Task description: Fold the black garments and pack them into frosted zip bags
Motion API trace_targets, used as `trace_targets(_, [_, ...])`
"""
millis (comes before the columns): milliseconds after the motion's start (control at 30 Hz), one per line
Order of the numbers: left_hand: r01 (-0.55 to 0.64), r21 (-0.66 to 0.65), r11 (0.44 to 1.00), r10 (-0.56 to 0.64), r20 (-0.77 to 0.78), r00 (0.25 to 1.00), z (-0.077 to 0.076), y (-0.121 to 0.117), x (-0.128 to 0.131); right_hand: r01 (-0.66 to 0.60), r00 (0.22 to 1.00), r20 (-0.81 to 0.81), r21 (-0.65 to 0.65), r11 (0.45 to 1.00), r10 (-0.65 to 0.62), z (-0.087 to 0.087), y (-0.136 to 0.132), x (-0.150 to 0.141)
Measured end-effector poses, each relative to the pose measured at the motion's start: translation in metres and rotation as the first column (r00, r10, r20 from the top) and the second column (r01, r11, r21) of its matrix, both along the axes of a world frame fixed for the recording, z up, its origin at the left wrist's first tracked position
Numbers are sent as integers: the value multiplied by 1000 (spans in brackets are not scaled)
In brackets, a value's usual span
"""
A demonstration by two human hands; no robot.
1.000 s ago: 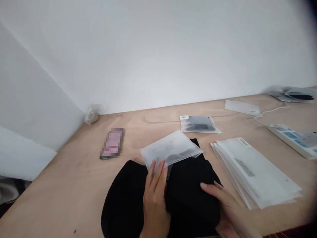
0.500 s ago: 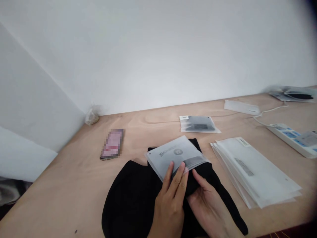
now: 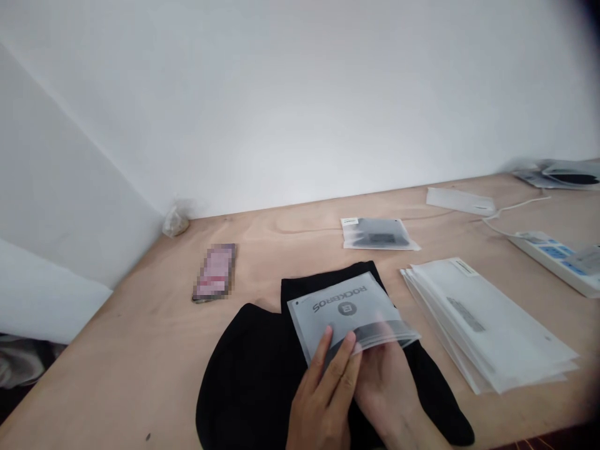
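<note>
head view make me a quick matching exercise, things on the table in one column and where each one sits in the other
Things
1. frosted bag
2. phone
3. stack of frosted bags
4. power strip

Places
A. far right of the table, with a white cord running from it
B. on the table, left of the black cloth
C. on the black cloth, touched by the left hand and the right hand
D. fanned out on the table, right of the black cloth

Right pairs: 1-C, 2-B, 3-D, 4-A
</note>
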State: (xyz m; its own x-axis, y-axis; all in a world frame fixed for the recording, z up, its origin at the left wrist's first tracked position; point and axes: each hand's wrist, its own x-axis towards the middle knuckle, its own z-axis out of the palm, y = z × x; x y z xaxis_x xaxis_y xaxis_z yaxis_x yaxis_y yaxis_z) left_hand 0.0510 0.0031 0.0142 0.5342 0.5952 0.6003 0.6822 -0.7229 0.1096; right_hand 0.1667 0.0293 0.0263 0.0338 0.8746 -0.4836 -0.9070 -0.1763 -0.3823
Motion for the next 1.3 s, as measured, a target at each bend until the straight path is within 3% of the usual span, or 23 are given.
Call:
trace_targets(100, [-81,55,995,79,31,996,0,-1,-7,6,983,-179,-187,982,-40,11,0,-1])
trace_targets(200, [-120,47,992,112,149,983,1,-1,-6,40,980,-186,-178,983,-73,11,0,-4])
trace_targets(333, [-184,-71,980,197,302,933,3,3,2,-33,998,-63,-83,996,27,-7,-15,-6])
trace_targets(467, [-192,-127,973,222,298,928,2,8,6,-252,953,166,-24,967,252,-20,-49,15])
trace_targets(533, [-159,-142,977,191,257,947,0,9,5,-394,836,405,-29,919,371,-17,-62,31])
trace_targets(567, [-146,-153,977,180,238,954,-1,9,5,-441,736,558,-35,897,383,-13,-65,39])
trace_targets(600, [-139,-163,977,173,223,959,-2,9,5,-464,613,713,-26,886,342,-9,-65,45])
trace_targets(667, [-128,-174,977,162,200,966,-3,10,5,-453,325,939,50,890,113,1,-55,51])
trace_targets(767, [-110,-169,980,140,177,974,-4,10,4,-445,-146,959,154,882,-241,8,-25,44])
trace_targets(833, [-107,-159,981,134,169,976,-5,11,4,-484,-428,862,37,875,-273,6,-6,34])
trace_targets(900, [-113,-158,981,139,163,977,-7,11,4,-498,-606,763,-142,855,-227,-1,6,24])
trace_targets(967, [-124,-166,978,151,160,976,-10,9,2,-492,-683,705,-253,833,-189,-9,11,19])
trace_targets(1033, [-129,-179,975,159,161,974,-10,8,-4,-493,-703,687,-288,821,-182,-16,10,19])
trace_targets(1300, [-41,-284,958,52,33,998,12,10,-60,-564,-614,751,-202,801,-244,-25,8,22])
